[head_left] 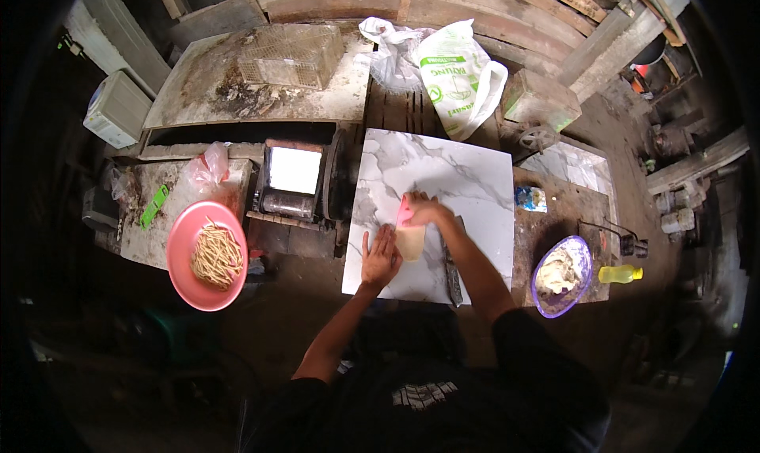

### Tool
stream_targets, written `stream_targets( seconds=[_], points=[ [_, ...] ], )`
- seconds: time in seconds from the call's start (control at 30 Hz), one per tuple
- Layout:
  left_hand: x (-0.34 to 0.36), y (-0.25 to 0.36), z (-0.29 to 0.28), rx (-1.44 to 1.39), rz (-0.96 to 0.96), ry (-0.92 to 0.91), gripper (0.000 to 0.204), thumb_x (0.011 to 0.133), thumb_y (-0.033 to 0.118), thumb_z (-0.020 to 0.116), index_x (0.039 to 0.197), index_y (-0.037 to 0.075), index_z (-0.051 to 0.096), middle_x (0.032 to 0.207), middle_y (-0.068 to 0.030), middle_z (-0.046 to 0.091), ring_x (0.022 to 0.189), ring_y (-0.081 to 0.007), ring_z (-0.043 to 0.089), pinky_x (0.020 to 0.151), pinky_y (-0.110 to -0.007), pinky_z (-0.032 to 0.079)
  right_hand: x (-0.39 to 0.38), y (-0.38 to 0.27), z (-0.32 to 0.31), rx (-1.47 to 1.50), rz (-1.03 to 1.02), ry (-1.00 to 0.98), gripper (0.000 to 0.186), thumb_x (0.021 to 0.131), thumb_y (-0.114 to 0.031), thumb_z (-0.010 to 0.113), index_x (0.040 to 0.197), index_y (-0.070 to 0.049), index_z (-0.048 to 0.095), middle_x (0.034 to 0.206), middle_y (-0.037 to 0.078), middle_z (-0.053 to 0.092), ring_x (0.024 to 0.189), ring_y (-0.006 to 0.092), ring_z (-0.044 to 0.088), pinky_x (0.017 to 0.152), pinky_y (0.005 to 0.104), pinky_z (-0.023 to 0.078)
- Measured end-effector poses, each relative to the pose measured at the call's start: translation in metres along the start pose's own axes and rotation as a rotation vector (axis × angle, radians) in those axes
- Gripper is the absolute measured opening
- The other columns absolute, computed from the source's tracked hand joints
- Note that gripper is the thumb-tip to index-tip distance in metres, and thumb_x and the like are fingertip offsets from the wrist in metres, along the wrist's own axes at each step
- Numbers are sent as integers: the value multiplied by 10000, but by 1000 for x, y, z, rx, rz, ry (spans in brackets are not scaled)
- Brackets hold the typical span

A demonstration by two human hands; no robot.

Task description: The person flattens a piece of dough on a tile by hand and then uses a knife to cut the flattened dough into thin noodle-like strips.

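A flat, pale piece of dough lies on the marble-patterned board in front of me. Along its left edge my left hand rests with fingers stretched out, holding nothing. My right hand is closed on a flat pink piece that looks like a dough scraper, at the dough's far end. The fingers of that hand partly hide the pink piece. Right of the dough, partly under my right forearm, a long dark blade, seemingly a knife, lies on the board.
Left stands a pink basin of thin dough sticks, beside a roller machine. On the right are a purple-rimmed bowl of dough, a yellow bottle and a blue packet. White sacks lie beyond the board.
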State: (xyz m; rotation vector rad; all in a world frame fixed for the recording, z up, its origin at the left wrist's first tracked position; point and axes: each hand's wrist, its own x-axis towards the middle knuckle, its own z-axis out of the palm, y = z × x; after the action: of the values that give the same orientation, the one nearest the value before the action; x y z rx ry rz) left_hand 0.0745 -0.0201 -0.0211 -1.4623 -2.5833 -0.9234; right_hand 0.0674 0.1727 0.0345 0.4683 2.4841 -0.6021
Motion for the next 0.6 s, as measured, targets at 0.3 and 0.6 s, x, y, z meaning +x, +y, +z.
stream_targets(
  seconds=[0.3,0.6],
  points=[
    [-5,2,-3,46,1,-28,485,705,172,501,1158,28,407,1250,-113,367,1209,-214,270,993,-495,96,-4,-2,0,93,-21,-43,777,629,-383,643,1217,-54,257,1244,148,312,1134,314,309,900,405,302],
    [-7,-2,-6,20,-68,-14,523,710,178,485,1191,15,363,1268,-124,341,1214,-226,259,989,-508,45,-58,-30,59,139,-154,582,773,622,-227,640,1247,-36,228,1183,151,343,1087,311,326,822,447,317]
  ],
)
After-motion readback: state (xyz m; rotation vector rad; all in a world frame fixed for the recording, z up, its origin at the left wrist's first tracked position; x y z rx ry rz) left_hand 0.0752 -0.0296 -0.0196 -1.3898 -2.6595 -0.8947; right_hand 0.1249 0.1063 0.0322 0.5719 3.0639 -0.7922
